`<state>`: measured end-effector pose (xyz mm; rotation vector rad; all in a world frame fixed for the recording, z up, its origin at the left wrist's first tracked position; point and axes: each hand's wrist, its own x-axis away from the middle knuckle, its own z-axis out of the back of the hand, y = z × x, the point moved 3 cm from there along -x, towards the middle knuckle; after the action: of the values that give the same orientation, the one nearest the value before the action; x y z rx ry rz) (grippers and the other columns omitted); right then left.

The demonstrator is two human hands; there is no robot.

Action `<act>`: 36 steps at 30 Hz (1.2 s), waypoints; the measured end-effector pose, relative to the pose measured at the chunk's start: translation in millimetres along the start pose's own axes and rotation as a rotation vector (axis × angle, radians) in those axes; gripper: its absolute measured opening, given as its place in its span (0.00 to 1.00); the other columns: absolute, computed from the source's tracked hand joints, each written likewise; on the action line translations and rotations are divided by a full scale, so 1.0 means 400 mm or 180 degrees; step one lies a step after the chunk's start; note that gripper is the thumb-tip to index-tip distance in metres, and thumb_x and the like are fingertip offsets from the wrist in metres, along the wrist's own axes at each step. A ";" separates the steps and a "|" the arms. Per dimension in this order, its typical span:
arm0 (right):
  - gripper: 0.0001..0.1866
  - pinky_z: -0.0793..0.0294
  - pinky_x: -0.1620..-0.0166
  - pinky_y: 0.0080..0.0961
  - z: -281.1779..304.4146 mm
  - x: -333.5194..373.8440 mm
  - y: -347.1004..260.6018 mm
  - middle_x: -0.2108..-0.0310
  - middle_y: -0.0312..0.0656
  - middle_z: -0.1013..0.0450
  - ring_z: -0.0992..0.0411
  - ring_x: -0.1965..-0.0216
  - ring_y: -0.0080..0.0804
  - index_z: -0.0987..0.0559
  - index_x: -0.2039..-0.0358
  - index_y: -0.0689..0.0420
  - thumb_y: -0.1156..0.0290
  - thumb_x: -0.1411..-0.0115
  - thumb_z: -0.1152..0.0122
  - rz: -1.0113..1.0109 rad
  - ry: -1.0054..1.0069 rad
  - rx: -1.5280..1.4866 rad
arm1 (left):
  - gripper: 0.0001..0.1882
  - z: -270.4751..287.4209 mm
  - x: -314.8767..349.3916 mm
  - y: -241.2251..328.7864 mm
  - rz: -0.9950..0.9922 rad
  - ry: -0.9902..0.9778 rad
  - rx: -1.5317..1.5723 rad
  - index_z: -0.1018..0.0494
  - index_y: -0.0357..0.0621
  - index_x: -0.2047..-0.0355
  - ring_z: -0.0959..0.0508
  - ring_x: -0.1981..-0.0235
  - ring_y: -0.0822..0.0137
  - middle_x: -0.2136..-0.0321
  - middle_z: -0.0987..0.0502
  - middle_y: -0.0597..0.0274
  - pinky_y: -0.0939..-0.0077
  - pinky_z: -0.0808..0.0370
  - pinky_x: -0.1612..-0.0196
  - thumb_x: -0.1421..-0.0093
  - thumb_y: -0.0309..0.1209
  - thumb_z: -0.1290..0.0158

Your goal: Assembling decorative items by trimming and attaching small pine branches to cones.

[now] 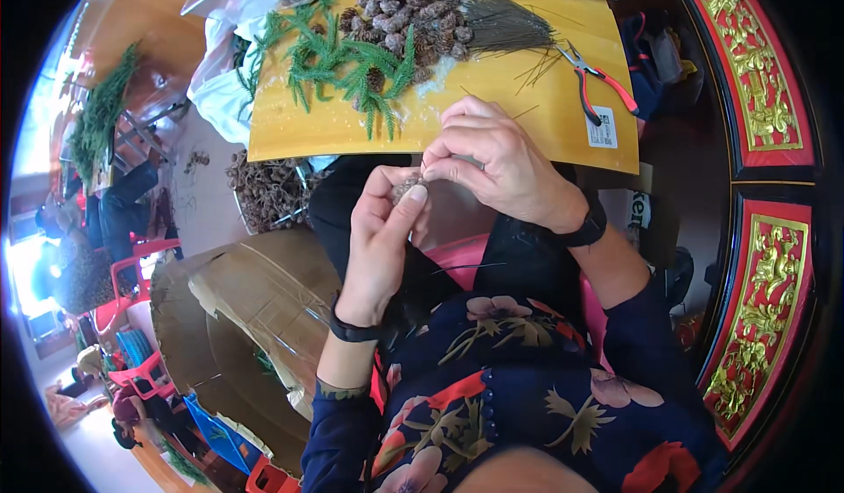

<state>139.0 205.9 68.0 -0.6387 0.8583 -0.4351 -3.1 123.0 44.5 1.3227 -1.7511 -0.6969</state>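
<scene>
Just off the table's near edge, my left hand (387,216) grips a small brown pine cone (408,189) between thumb and fingers. My right hand (497,159) is closed in a pinch right beside the cone; whatever its fingertips hold is too small to make out. Beyond my hands lies a pile of pine cones (409,14) on the yellow table (492,133). Green artificial pine sprigs (352,67) spread to its left, one with a cone on it. To the pile's right is a bundle of thin dark wires (505,25), a few scattered loose.
Red-handled pliers (591,80) lie near the table's right edge, by a white label (602,128). Below the table at left is a container of more cones (268,190). A large open cardboard box (237,291) stands left of my legs. Other people sit at far left.
</scene>
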 end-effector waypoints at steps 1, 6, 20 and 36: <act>0.04 0.32 0.62 0.26 -0.006 0.004 -0.001 0.75 0.38 0.28 0.33 0.67 0.34 0.22 0.73 0.58 0.73 0.50 0.36 -0.0328 -0.0005 -0.0110 | 0.07 -0.001 0.004 0.000 -0.0418 0.0231 -0.0812 0.33 0.39 0.61 0.36 0.78 0.79 0.76 0.33 0.67 0.85 0.36 0.75 0.36 0.29 0.53; 0.03 0.34 0.66 0.20 -0.036 0.054 0.003 0.76 0.35 0.29 0.34 0.72 0.22 0.23 0.72 0.60 0.74 0.44 0.40 -0.1513 0.0137 -0.0811 | 0.09 -0.024 0.005 0.003 -0.1339 0.0576 -0.2317 0.32 0.36 0.61 0.34 0.75 0.79 0.75 0.31 0.67 0.84 0.35 0.72 0.36 0.30 0.53; 0.08 0.39 0.70 0.12 -0.061 0.106 0.035 0.77 0.26 0.32 0.39 0.74 0.11 0.23 0.70 0.61 0.70 0.40 0.42 -0.2289 0.0363 -0.1391 | 0.18 0.153 -0.298 0.153 -0.1731 0.1920 -0.5541 0.27 0.40 0.62 0.23 0.70 0.55 0.70 0.24 0.53 0.63 0.28 0.66 0.43 0.42 0.46; 0.08 0.36 0.70 0.14 -0.078 0.124 0.046 0.77 0.30 0.28 0.36 0.75 0.13 0.22 0.69 0.61 0.69 0.41 0.42 -0.2245 0.0236 -0.1140 | 0.12 0.222 -0.310 0.233 -0.0710 0.0427 -0.0525 0.28 0.40 0.57 0.24 0.62 0.63 0.64 0.24 0.58 0.71 0.27 0.62 0.39 0.32 0.49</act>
<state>144.9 179.7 12.8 -1.2719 0.7693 -0.9543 -111.2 265.2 40.0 1.4283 -1.4225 -0.8373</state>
